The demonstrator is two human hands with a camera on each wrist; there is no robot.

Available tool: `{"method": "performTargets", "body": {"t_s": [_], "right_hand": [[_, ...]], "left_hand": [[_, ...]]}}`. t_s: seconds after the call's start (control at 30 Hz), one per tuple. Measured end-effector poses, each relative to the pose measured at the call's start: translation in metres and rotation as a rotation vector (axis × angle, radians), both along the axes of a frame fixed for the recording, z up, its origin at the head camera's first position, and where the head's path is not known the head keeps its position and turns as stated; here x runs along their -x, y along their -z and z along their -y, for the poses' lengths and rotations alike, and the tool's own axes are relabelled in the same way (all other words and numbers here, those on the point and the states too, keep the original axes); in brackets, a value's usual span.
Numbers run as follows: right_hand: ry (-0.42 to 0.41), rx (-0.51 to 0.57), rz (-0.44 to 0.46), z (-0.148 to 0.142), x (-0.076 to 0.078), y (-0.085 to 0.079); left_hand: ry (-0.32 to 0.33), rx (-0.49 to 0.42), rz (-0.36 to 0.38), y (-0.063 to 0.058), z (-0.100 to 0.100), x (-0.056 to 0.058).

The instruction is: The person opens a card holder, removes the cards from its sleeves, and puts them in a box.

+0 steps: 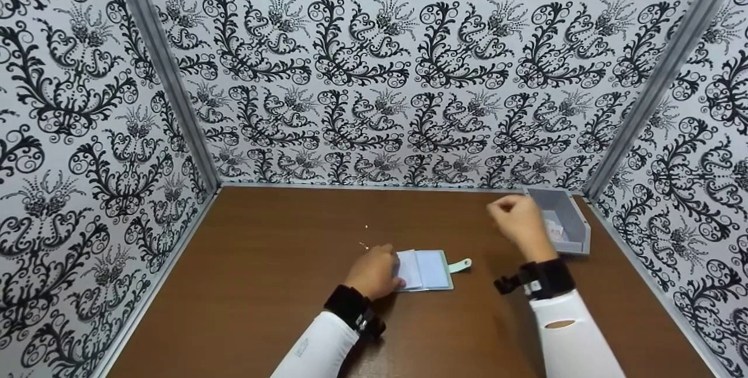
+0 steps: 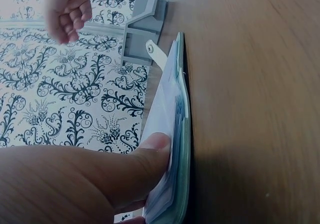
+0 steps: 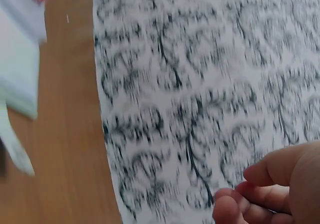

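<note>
A small mint-green card holder book (image 1: 433, 270) lies spread on the table, its pale sleeve-like pages showing. From its right cover sticks out a strap (image 1: 460, 265) with a snap. My left hand (image 1: 374, 271) grips the book's left side; in the left wrist view the thumb (image 2: 156, 143) presses on the pages, while the other fingers are mostly hidden. Raised above the table, right of the book, is my right hand (image 1: 519, 225), near the grey bin (image 1: 584, 229). Its fingers are loosely curled, and nothing shows between them in the right wrist view.
Inside the bin at the back right corner lie some pale printed papers (image 1: 554, 231). Small white specks (image 1: 364, 245) dot the brown table (image 1: 263, 261) beyond the left hand. Patterned walls (image 1: 374, 74) with grey metal edging stand at the back and both sides.
</note>
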State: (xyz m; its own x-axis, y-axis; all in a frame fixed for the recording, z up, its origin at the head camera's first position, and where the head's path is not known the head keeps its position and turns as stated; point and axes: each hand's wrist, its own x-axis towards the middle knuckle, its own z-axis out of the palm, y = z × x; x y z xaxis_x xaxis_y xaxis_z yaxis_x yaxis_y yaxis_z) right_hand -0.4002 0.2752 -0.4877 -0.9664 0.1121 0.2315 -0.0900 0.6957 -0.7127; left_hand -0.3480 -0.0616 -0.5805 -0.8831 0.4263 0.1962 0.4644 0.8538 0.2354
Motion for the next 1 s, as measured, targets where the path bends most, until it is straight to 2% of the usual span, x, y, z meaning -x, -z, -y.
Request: {"method": "performTargets", "body": {"t_s": [0.23,0.4,0.53,0.77,0.9,1.0], "right_hand": [[-0.145,0.04,0.062,0.04,-0.01,0.015],[-0.205,0.064,0.109,0.06,-0.016,0.028],[-0.253,0.08,0.141,0.069,-0.019,0.034],[-0.3,0.066,0.113,0.075,-0.02,0.042],[-0.325,0.098,0.148,0.082,-0.02,0.047],[-0.376,0.092,0.169,0.089,-0.02,0.053]], "left_hand": [[0.0,-0.01,0.012,0.0,-0.001,-0.001],[0.0,-0.011,0.013,0.001,-0.002,0.0],[0.001,-0.011,0.017,0.002,-0.003,-0.001],[0.007,-0.027,0.004,0.001,-0.003,-0.001],[0.007,-0.038,0.005,0.002,-0.001,-0.001],[0.006,-0.032,-0.006,0.003,0.0,0.0]]}}
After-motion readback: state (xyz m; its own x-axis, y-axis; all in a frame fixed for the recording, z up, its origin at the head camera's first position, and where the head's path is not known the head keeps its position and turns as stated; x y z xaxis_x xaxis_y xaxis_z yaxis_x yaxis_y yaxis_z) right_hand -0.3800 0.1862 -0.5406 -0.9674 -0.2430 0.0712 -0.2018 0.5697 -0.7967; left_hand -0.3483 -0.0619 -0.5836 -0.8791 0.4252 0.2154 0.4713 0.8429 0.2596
